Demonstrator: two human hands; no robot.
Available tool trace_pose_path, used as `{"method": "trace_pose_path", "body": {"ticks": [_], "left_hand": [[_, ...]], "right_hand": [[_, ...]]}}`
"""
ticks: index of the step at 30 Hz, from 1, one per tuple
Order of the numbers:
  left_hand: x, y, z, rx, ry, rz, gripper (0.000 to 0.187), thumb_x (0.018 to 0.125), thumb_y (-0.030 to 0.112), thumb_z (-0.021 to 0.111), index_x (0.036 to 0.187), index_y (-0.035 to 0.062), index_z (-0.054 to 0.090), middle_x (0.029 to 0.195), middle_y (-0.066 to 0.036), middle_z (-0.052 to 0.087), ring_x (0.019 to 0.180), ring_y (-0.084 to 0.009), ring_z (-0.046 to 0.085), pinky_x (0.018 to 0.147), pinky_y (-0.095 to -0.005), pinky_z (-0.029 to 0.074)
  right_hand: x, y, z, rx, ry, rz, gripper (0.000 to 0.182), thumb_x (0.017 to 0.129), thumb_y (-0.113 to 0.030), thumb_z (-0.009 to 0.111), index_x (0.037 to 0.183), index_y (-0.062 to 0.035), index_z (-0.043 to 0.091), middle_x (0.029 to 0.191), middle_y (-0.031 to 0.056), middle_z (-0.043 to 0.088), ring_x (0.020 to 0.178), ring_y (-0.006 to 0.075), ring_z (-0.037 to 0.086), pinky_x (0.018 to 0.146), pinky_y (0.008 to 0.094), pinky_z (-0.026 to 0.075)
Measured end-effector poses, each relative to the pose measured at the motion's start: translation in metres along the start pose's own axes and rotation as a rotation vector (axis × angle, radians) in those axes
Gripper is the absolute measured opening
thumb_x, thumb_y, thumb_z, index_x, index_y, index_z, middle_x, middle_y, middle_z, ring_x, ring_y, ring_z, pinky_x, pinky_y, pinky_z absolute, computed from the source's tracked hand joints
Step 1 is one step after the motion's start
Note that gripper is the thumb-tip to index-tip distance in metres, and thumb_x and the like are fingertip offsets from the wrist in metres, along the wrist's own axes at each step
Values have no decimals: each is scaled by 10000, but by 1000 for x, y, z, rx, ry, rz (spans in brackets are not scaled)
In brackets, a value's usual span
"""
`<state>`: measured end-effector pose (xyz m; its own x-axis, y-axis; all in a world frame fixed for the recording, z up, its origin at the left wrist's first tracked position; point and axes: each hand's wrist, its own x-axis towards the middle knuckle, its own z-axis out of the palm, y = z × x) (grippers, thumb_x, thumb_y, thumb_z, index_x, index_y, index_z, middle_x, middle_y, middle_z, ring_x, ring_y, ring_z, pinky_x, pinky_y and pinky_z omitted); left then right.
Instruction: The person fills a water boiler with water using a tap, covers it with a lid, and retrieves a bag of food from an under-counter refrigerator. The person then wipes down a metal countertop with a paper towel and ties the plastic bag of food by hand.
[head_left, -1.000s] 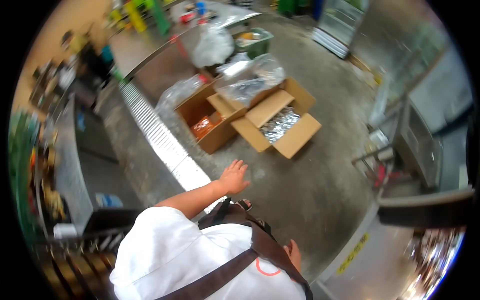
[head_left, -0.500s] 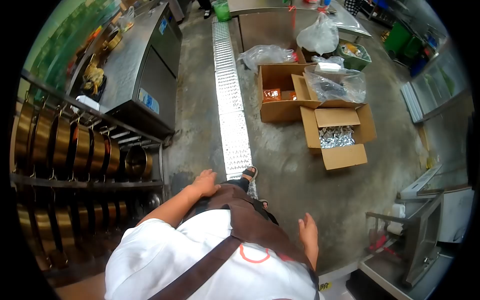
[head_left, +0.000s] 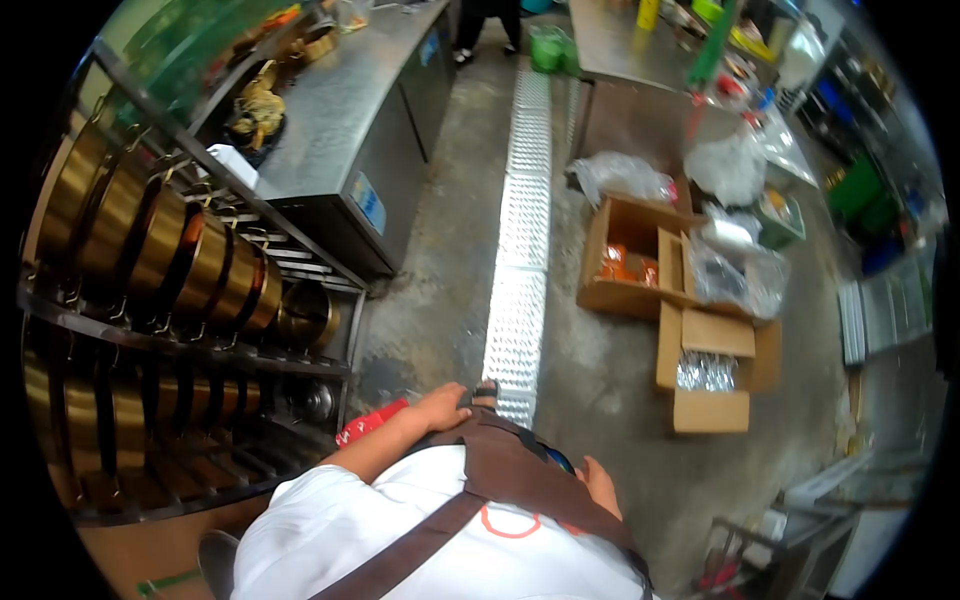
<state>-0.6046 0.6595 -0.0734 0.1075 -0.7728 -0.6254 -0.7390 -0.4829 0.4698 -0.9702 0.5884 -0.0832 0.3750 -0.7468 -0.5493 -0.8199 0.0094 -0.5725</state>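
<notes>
My left hand (head_left: pixel 440 408) rests near the front of the brown apron (head_left: pixel 500 462), just above a sandalled foot. Its fingers are slightly spread, with nothing in them. On the other side of the apron, my right hand (head_left: pixel 599 485) hangs low with its fingers apart and holds nothing. A red patterned item (head_left: pixel 372 421) shows beside my left forearm. Ahead on the floor runs a shiny metal drain strip (head_left: pixel 517 300).
At left stands a rack (head_left: pixel 190 345) of brass-coloured pots, with a steel counter (head_left: pixel 330 130) beyond. Open cardboard boxes (head_left: pixel 620 297) and plastic bags (head_left: pixel 725 170) stand at the right. A person in dark trousers (head_left: pixel 488 25) is at the far end.
The view has shifted, so the boxes and drain strip appear further right and the pot rack looks larger. The red patterned item and the far person's legs have come into fuller view.
</notes>
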Motion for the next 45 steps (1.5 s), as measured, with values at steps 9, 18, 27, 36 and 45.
{"method": "trace_pose_path", "body": {"ticks": [9, 18, 27, 36, 45], "left_hand": [[50, -62, -99, -95, 117, -45, 607, 862, 337, 560, 1324, -19, 395, 1364, -234, 411, 1282, -353, 378, 1056, -403, 322], [109, -71, -133, -108, 101, -172, 623, 878, 351, 534, 1357, -7, 360, 1381, -224, 398, 1290, -354, 369, 1059, -418, 319], [175, 6, -204, -190, 60, -197, 624, 870, 370, 549, 1350, 5, 386, 1347, -225, 442, 1250, -362, 421, 1033, -401, 349], [213, 31, -264, -333, 245, -305, 608, 870, 365, 555, 1350, 28, 394, 1319, -240, 464, 1225, -379, 441, 1004, -408, 374], [274, -17, -323, -452, 174, -440, 668, 852, 359, 590, 1368, 13, 345, 1291, -269, 473, 1198, -391, 463, 982, -420, 392]], "right_hand": [[99, -116, -20, -42, 18, -47, 448, 862, -250, 578, 1235, -11, 518, 1182, 222, 570, 1082, 370, 551, 925, 410, 434], [204, -153, -52, -157, -213, -108, 457, 876, -301, 544, 1239, -23, 517, 1166, 225, 578, 1103, 370, 536, 934, 420, 423], [368, -179, -144, -196, 10, -364, 399, 866, -262, 570, 1167, 0, 564, 1111, 229, 601, 1050, 379, 563, 893, 414, 450], [467, -255, -223, -136, 89, -511, 291, 882, -246, 550, 1007, -2, 649, 998, 204, 640, 964, 367, 584, 850, 422, 461], [565, -364, -187, -158, -263, -639, 314, 920, -291, 500, 989, -20, 643, 965, 213, 630, 931, 394, 580, 809, 427, 462]]}}
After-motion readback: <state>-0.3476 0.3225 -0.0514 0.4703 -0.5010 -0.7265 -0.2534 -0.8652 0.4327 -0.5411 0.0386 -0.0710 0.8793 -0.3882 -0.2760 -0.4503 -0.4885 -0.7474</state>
